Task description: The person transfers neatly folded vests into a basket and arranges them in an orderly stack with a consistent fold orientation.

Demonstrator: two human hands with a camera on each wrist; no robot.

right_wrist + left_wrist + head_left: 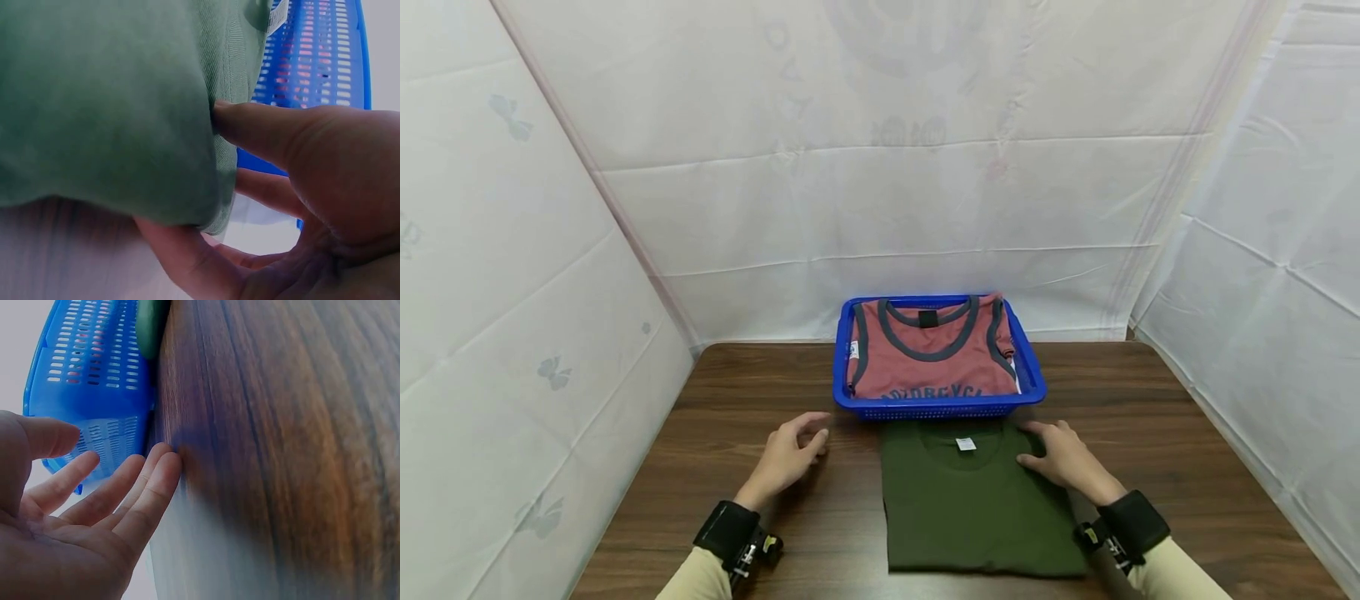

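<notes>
A folded dark green T-shirt (973, 508) lies on the table, a white label (966, 444) at its neckline. At its upper right corner is my right hand (1066, 454). In the right wrist view that hand pinches the shirt's edge, the thumb (262, 128) on the cloth and a finger (181, 250) reaching under it. My left hand (790, 454) hovers over the wood left of the shirt, holding nothing. Its fingers (147, 512) are loosely bent, palm showing in the left wrist view, near the corner of a blue basket (94, 403).
The blue perforated basket stands at the back middle of the brown wooden table (760, 375), right behind the shirt. In it lies a folded red sleeveless top (917, 371) with grey trim. White sheets (880, 208) hang round the back and both sides.
</notes>
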